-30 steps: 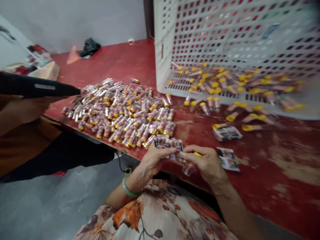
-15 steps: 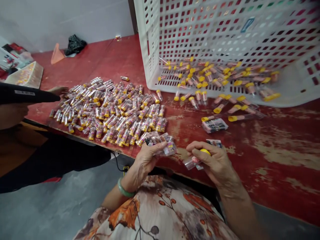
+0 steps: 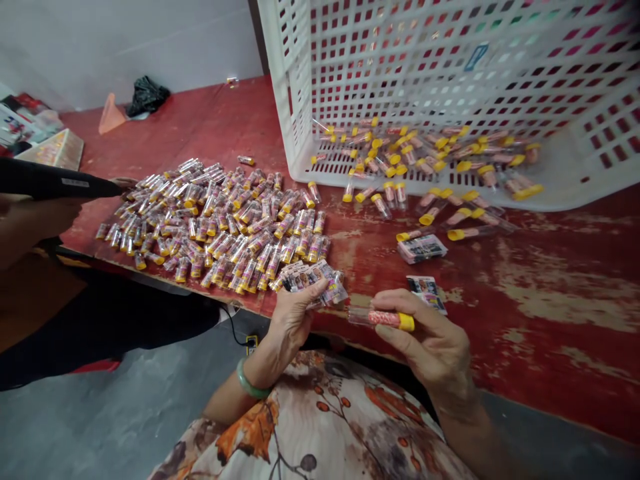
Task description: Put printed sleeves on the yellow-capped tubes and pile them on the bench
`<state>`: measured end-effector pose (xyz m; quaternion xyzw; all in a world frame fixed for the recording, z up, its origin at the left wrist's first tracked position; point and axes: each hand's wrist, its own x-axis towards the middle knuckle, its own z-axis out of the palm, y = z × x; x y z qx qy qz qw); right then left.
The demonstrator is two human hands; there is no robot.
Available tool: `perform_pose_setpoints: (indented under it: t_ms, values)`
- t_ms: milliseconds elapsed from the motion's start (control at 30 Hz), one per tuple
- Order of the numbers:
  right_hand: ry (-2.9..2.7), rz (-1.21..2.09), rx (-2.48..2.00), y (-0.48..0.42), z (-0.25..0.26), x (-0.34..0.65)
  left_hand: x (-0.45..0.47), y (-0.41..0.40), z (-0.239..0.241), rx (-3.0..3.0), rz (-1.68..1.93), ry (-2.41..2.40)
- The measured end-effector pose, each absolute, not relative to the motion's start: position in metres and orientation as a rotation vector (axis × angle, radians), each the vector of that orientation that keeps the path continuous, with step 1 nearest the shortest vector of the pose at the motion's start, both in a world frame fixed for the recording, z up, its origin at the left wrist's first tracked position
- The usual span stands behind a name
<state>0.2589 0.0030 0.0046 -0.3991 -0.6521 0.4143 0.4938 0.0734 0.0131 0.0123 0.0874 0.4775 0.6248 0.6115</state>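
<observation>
Since half a second ago, the clear tube [image 3: 384, 318] in your right hand [image 3: 435, 340] has turned from a slant to almost level, with its yellow cap [image 3: 407, 323] now toward your right, and your left hand has changed very little. Your right forearm comes from the lower right, and the hand bends inward, the thumb under the tube and the fingers over it. This grip is a narrow pinch, closed only to the width of the tube, which is held over the front edge of the red table [image 3: 550, 300]. Your left hand [image 3: 295, 303] is lifted at the table edge, its thumb lying across a fan of printed cards [image 3: 320, 277] and pressing it firmly. The left forearm, with a green bracelet [image 3: 250, 380], slants up toward the right. Just beyond the left hand lies the heap of capped tubes [image 3: 225, 227]; near the right hand lies a loose card [image 3: 427, 293].
</observation>
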Motion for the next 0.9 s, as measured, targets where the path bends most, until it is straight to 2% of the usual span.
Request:
perform_pose_setpoints:
  t_ms: [333,733,900]
  values:
    - [-1.601,0.849,-0.978,0.001,0.002,0.246,0.076,0.011,0.014,0.052,1.363,1.042]
    - [-1.439,0.870,-0.984,-0.003,0.005,0.242,0.073,0.000,0.013,0.053,1.465,1.020]
    - [-1.535,0.761,-0.916,-0.001,0.005,0.241,0.072,0.003,0.014,0.013,1.440,1.006]
